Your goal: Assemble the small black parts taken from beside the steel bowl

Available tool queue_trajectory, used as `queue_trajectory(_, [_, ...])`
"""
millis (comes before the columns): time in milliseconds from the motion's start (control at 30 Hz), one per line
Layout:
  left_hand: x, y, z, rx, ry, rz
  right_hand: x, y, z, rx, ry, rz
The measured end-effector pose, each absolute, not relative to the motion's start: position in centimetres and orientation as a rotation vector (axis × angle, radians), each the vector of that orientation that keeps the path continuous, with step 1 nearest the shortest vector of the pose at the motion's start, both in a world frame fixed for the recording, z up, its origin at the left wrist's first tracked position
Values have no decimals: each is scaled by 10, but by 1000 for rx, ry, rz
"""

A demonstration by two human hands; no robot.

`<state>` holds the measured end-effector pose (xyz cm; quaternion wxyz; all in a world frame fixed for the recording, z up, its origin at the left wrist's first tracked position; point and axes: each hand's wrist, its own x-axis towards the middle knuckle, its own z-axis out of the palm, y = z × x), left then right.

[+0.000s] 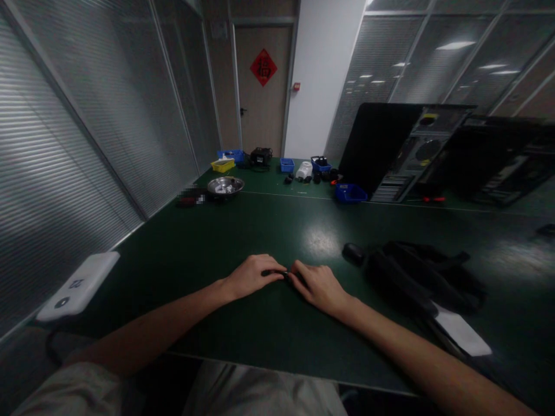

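Note:
Both hands meet low over the green table (277,225), near its front edge. My left hand (251,276) is closed, thumb and fingers pinching a small dark object (273,272). Touching it from the other side is my right hand (319,286), its fingers closed at the object's right end. The object is thin and black, lying sideways between the fingertips; what it is cannot be made out.
Right of the hands lie a black bag (420,271), a dark mouse-like object (353,253) and a white card (463,332). Farther back stand a metal bowl (225,186), a blue bin (350,193) and computer cases (390,150). A white device (80,286) is at the left.

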<state>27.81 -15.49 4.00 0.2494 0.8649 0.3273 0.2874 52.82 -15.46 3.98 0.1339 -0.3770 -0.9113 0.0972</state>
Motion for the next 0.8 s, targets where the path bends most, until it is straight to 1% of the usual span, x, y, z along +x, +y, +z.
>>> queue_trajectory(267, [279, -158, 42, 2363, 913, 834, 529, -155, 41, -1090, -2614, 309])
queue_trajectory(433, [275, -149, 36, 2294, 1016, 890, 530, -154, 39, -1141, -2577, 303])
queue_trajectory(633, [273, -140, 29, 2356, 1071, 821, 529, -155, 43, -1171, -2540, 336])
queue_trajectory(800, [275, -147, 39, 2345, 1065, 828, 530, -155, 47, -1189, -2533, 387])
